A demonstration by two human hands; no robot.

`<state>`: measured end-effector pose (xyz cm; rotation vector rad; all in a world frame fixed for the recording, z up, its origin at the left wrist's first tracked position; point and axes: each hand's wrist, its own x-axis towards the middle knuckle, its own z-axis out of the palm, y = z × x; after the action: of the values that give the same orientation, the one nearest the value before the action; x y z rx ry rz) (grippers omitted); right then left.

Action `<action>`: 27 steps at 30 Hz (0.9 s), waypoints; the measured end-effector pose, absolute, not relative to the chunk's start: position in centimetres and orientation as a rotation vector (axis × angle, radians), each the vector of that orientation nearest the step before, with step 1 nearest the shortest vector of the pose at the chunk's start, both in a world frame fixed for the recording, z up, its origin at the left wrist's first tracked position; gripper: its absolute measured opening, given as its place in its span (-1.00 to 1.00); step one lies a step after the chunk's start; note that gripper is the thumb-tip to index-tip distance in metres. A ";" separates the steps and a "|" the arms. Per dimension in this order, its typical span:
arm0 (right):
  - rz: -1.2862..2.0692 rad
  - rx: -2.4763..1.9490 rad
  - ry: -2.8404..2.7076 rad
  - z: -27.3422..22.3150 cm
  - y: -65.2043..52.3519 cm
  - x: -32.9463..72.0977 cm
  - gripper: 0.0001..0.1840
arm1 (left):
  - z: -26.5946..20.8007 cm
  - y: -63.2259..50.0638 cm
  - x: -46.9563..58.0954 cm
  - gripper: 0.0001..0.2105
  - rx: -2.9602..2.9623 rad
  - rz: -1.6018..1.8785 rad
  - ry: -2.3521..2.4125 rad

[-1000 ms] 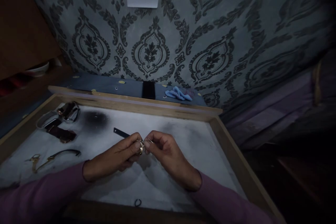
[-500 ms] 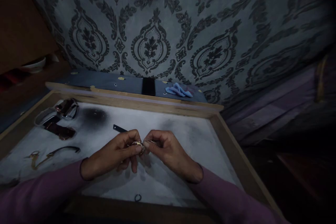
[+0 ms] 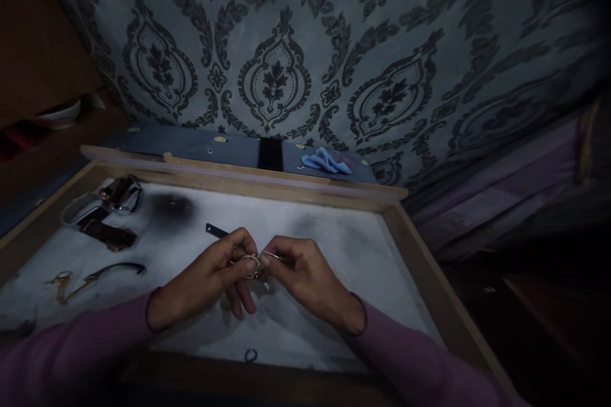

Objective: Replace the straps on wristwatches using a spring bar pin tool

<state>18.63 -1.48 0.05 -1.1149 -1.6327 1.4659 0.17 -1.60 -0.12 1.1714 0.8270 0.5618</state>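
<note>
1. Patterned wall (image 3: pixel 274 86) stands behind a shallow wooden tray (image 3: pixel 422 254), whose bottom is whitish with dark smudges; the light is dim.
2. Near the middle of the tray, above its bottom, the left hand (image 3: pixel 210 280) pinches a small round metal piece (image 3: pixel 258 268) between thumb and index finger, while its lower fingers hang loosely.
3. The right hand (image 3: pixel 305 273) is just beside it, thumb and index finger pressed together on a thin metal tool (image 3: pixel 273 255). I cannot tell whether this tool touches the round piece.
4. Behind the left hand lies a dark flat strip (image 3: pixel 216 230), with a hole at its end.
5. At the left lie a brown strap (image 3: pixel 109 234) and, nearer, a gold-coloured piece (image 3: pixel 62 283).
6. Close to the near edge lies a small dark ring (image 3: pixel 251 355).
</note>
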 end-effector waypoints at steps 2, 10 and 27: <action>1.477 -1.107 -1.628 0.0 -1.5 18.6 -0.79 | -0.1 -1.7 0.1 -0.78 1.171 0.537 0.821; 1.516 -1.075 -1.672 0.1 -1.7 18.6 -0.84 | -0.1 -1.7 0.1 -0.77 1.107 0.452 0.789; 1.444 -1.043 -1.807 0.1 -2.2 18.3 -0.77 | 0.1 -1.6 0.3 -0.83 1.101 0.313 0.827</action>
<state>18.27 -2.17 0.06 -1.0433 -1.8067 1.4442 0.27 -1.57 0.07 1.1013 0.8273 0.3135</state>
